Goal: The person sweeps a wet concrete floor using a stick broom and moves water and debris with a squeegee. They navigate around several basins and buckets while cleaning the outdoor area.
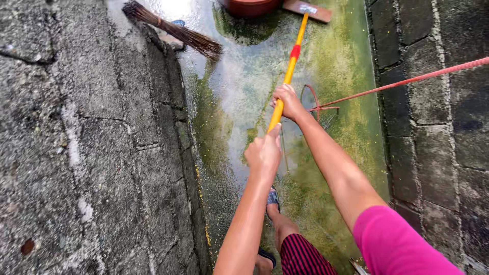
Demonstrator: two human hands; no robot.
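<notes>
on a wet mossy gutter floor: two hands on a long brush pole

beyond the fingers of both hands a yellow pole (288, 76) runs up and away to a flat wooden brush head (307, 10), which sits on the wet floor (244, 91) just past a red band on the pole. the right hand (288, 102) is the far one, fingers curled shut round the pole, knuckles up. the left hand (263, 153) is the near one, wrapped round the pole's near end, thumb laid along the shaft pointing up it; the other fingers are folded under, mostly hidden.

doing it well, my read: keep the hands well apart as they are, far hand pressing down, near hand steering, so the head stays flat on the slime. short firm strokes, feet set wide since the floor looks slick.

textures: floor is smooth concrete under a water film, green algae in patches, brightest to the right of the fingers. left of the fingers a rough grey cracked wall (76, 153), pitted and dry. right of them dark block paving (433, 127) with pale joints. a thin red cord (407, 80) crosses from the right toward the far hand, ending in a wire hook. up-left of the fingers a stick broom (173, 28), bundled brown twigs, leans off the wall. a round dark red tub (249, 6) sits beside the brush head. below the hands, sandalled feet (273, 198), striped shorts, pink sleeve (397, 244).
</notes>
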